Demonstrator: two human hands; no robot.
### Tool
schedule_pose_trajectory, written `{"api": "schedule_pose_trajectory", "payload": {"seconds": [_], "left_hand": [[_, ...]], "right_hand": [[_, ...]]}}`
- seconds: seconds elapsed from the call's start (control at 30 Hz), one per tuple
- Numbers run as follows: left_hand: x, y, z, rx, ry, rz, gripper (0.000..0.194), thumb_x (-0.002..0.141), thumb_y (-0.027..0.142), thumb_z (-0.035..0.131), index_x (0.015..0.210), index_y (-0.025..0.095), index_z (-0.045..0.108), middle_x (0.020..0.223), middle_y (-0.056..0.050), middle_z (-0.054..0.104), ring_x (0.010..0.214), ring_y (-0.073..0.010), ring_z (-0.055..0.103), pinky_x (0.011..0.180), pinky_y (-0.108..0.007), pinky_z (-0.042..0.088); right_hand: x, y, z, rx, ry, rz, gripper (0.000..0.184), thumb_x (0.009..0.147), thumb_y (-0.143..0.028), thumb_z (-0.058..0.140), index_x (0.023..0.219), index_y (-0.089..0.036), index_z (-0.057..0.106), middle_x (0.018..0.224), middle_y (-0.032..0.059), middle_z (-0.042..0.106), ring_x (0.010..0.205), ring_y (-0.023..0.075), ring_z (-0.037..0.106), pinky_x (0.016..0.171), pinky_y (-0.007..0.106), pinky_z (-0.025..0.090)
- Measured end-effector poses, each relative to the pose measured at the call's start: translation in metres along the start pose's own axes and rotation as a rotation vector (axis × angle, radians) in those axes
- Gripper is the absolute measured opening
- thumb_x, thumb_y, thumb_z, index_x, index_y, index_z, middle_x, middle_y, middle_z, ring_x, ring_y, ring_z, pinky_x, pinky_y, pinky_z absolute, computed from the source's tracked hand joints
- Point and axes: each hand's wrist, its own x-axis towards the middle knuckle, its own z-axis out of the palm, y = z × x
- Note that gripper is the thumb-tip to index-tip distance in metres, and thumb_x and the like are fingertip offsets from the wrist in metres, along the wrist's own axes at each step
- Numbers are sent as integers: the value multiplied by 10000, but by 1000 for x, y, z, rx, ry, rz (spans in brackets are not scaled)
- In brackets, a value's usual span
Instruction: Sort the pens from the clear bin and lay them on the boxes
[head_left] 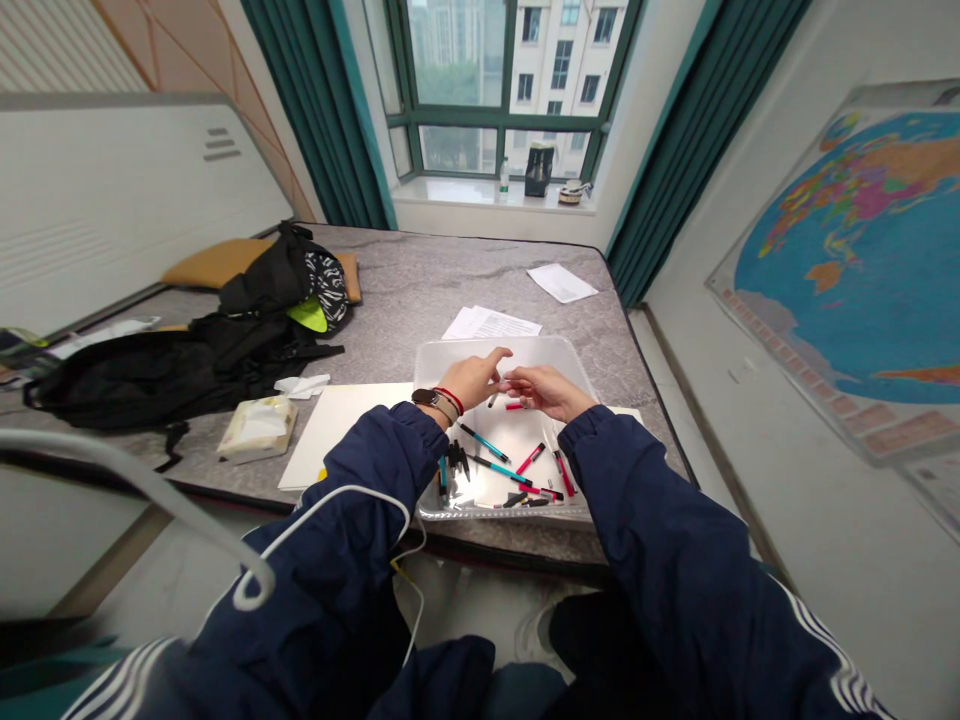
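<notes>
- Barely apart, the left hand (469, 382) and right hand (547, 390) hang over a clear plastic tub (502, 350), fingers partly curled, with the left index finger pointing toward the right fingertips.
- A dark pen (493, 400) sits just under the left fingers and a red marker (516, 406) just under the right (from this angle, I can't tell whether either hand actually grips one).
- Loose teal, red and black pens (499, 470) lie scattered inside the tub.
- Beneath the tub is a white board (337, 430), on a grey mottled mattress (480, 270), with loose papers (491, 323) just beyond and a tissue pack (259, 430) and black backpack (172, 370) to the left.
</notes>
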Motion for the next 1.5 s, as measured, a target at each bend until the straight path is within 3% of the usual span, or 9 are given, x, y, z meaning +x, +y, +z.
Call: {"api": "schedule_pose_trajectory", "payload": {"seconds": [0.3, 0.53, 0.67, 0.83, 0.97, 1.2, 1.5], "left_hand": [[2, -2, 3, 32, -14, 19, 379, 888, 331, 602, 1256, 289, 526, 1018, -1, 743, 963, -204, 675, 769, -281, 487], [3, -2, 0, 32, -27, -1, 179, 889, 340, 584, 1009, 244, 677, 1018, -20, 744, 973, -198, 666, 784, -270, 481], [3, -3, 2, 22, -22, -11, 216, 868, 363, 629, 1055, 261, 660, 1020, -12, 745, 968, -199, 665, 777, -275, 483], [2, -2, 3, 46, -18, -11, 303, 850, 336, 657, 1143, 281, 603, 998, 2, 745, 966, -204, 661, 766, -280, 479], [0, 0, 2, 91, -42, -9, 295, 854, 318, 640, 1143, 287, 587, 984, -1, 742, 962, -203, 658, 763, -275, 473], [-4, 4, 7, 237, -5, 62, 265, 905, 363, 564, 1148, 260, 553, 947, -52, 728, 886, -220, 674, 708, -280, 459], [-4, 4, 8, 264, 0, 65, 290, 922, 374, 543, 1189, 265, 510, 971, -63, 720, 891, -227, 676, 710, -279, 455]], "right_hand": [[-2, 3, 2, -183, 51, -48, 106, 788, -194, 654, 847, -110, 684, 919, 118, 735, 703, 110, 659, 561, 170, 526], [3, 7, 4, -271, 131, -112, 95, 768, -201, 694, 787, -147, 618, 777, 70, 727, 640, 117, 657, 517, 190, 534], [7, 10, 1, -462, 190, -269, 77, 783, -207, 675, 785, -153, 620, 699, 49, 700, 605, 123, 649, 474, 170, 475], [7, 11, -3, -883, 228, -514, 60, 756, -200, 657, 787, -151, 671, 675, 21, 679, 621, 126, 617, 588, 208, 466], [2, 10, -1, -1081, 230, -583, 85, 769, -199, 624, 775, -150, 693, 689, 26, 685, 661, 138, 608, 664, 227, 443], [-4, 9, 3, -1208, 180, -641, 118, 797, -161, 595, 791, -149, 712, 714, 44, 702, 660, 147, 617, 677, 229, 413], [-3, 9, 3, -1195, 179, -642, 122, 826, -131, 600, 855, -149, 716, 732, 27, 707, 625, 121, 627, 649, 207, 426]]}}
